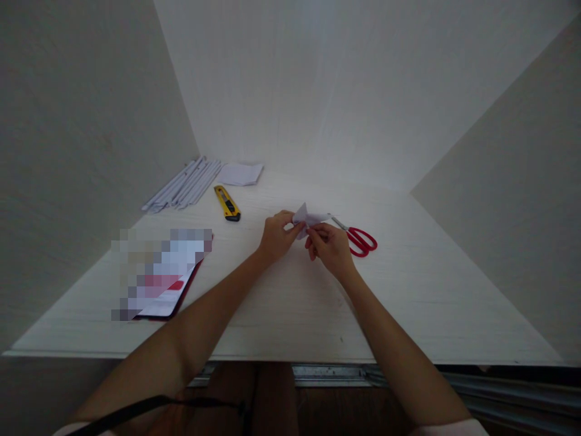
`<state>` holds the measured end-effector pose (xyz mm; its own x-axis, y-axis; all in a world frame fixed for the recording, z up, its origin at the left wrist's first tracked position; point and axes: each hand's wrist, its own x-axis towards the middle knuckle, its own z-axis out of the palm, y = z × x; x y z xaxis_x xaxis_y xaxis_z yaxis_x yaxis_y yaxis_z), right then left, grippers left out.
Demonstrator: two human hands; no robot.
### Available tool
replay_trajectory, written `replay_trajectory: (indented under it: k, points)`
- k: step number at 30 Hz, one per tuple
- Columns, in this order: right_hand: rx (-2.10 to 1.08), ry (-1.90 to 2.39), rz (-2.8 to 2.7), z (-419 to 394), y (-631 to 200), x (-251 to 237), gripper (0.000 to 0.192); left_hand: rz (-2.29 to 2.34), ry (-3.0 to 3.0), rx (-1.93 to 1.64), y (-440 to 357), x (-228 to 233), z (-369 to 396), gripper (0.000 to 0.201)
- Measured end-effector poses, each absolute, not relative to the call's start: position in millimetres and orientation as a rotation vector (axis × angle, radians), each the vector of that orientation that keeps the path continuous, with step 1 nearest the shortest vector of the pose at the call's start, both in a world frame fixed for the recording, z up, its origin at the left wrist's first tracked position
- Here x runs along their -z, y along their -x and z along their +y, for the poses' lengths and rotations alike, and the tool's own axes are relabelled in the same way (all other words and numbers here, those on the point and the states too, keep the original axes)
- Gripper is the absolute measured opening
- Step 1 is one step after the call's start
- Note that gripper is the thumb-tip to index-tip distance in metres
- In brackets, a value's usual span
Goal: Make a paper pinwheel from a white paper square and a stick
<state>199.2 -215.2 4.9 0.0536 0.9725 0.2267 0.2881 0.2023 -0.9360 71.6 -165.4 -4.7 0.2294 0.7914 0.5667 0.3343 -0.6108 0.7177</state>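
Note:
Between my two hands, above the middle of the white table, is a small piece of folded white paper (301, 213) with a pointed corner sticking up. My left hand (278, 235) pinches its left side between thumb and fingers. On the other side, my right hand (330, 247) has its thumb and fingertips closed on the paper's lower right edge. A pair of scissors (363, 241) with red handles lies just right of my right hand, its blades partly hidden. A white strip reaches from the paper toward the blade tips.
At the back left lie a bundle of rolled or folded paper strips (188, 184) and a stack of white paper (241, 174). Nearer is a yellow utility knife (227, 203). A phone (167, 281), partly pixelated, rests at the left. Pale walls enclose the table (431, 303) on three sides.

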Motion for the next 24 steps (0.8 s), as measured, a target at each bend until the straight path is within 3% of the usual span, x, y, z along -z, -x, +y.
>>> replay_trajectory:
  k: [13,21,24]
  points:
    - [-0.726,1.342,-1.424,-213.6,-198.4,-2.2,0.018,0.959,-2.247,-1.471,-73.5,13.6,-160.7,0.015]
    - [-0.869,1.293,-1.272,-211.5,-197.2,-1.6,0.016,0.95,-2.228,-1.488,-73.7,11.0,-162.8,0.012]
    - [-0.977,1.2,-1.151,-210.9,-196.7,-4.0,0.033,0.933,-2.194,-1.494,-74.0,10.0,-163.0,0.011]
